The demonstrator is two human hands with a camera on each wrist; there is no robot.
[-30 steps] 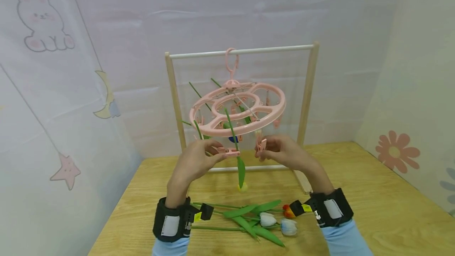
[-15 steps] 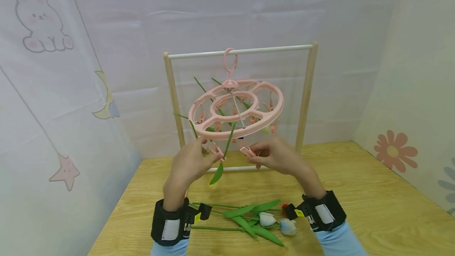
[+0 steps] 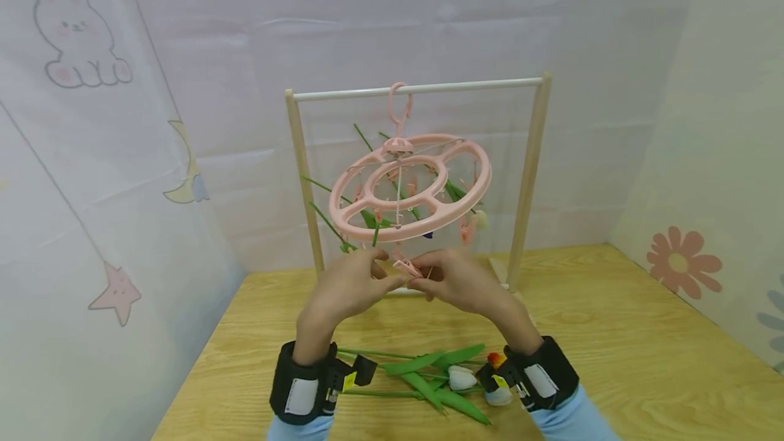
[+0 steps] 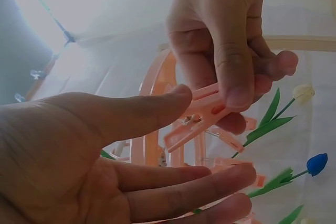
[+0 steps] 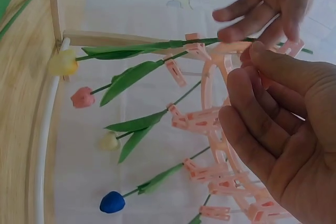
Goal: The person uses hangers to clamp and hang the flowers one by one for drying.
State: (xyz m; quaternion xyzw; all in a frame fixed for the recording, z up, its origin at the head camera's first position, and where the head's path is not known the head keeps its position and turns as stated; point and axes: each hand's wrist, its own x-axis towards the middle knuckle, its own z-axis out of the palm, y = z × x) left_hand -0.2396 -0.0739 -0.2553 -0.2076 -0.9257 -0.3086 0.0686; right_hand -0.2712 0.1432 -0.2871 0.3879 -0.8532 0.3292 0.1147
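A pink round clip hanger point(image 3: 422, 226) hangs by its hook, with artificial tulips clipped around it, heads down. My right hand point(image 3: 459, 281) pinches one of its pink clothespins point(image 4: 194, 121) between thumb and fingers. The left hand point(image 3: 352, 284) faces it with straight, spread fingers, its thumb tip point(image 4: 181, 95) right at the clothespin. No stem shows in this clothespin. In the right wrist view a yellow tulip point(image 5: 63, 63), a pink tulip point(image 5: 83, 97), a cream tulip point(image 5: 110, 140) and a blue tulip point(image 5: 112, 202) hang from other clips.
A rack with wooden posts point(image 3: 531, 169) and a white top bar point(image 3: 471, 86) carries the hanger. On the wooden table point(image 3: 612, 332) in front lie more tulips, among them a white one point(image 3: 461, 378). Printed cloth point(image 3: 214, 39) surrounds the table.
My left hand has let go of a clothespin holding a tulip stem. The hanger has turned, its front side moving left. The right hand has moved left with its clothespin.
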